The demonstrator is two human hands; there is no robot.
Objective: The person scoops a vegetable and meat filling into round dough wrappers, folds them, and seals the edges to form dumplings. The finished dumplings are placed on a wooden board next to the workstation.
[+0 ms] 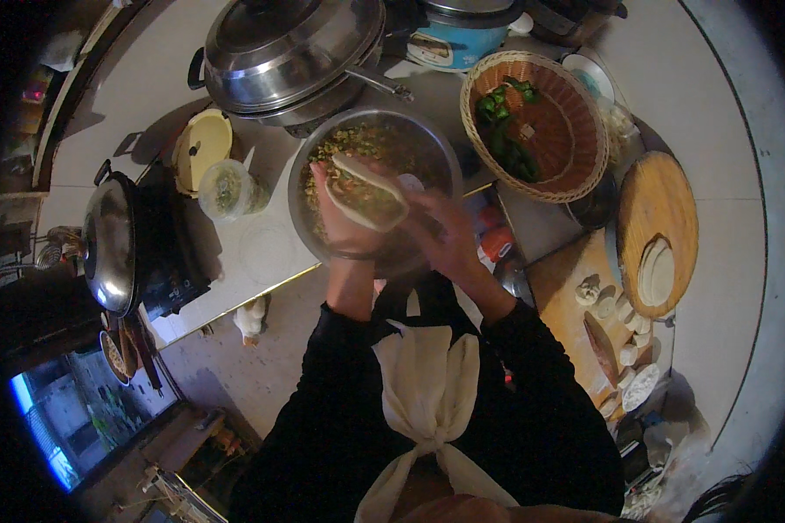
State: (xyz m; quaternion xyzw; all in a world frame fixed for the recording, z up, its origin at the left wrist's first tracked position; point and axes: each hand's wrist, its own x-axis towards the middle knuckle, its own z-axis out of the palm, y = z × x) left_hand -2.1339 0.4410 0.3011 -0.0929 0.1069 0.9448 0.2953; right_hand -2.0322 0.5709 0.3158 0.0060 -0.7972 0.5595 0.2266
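Note:
My left hand (347, 225) cradles a round dough wrapper (369, 175), curved upward at its edges with chopped filling lying in it. My right hand (450, 229) is blurred at the wrapper's right end; whether its fingers pinch the dough is unclear. Both hands are above a wide metal bowl (454, 153) of chopped yellow, green and reddish filling (350, 140). A pale spot in the bowl, right of the wrapper, is too blurred to name.
Behind the bowl stand a lidded steel pan (281, 59) and a wicker basket (598, 137) with green peppers (497, 104). At right, a round wooden board (654, 176) carries stacked wrappers (656, 271); dough pieces (628, 355) and a rolling pin (600, 348) lie nearby. A lidded wok (111, 242) is left.

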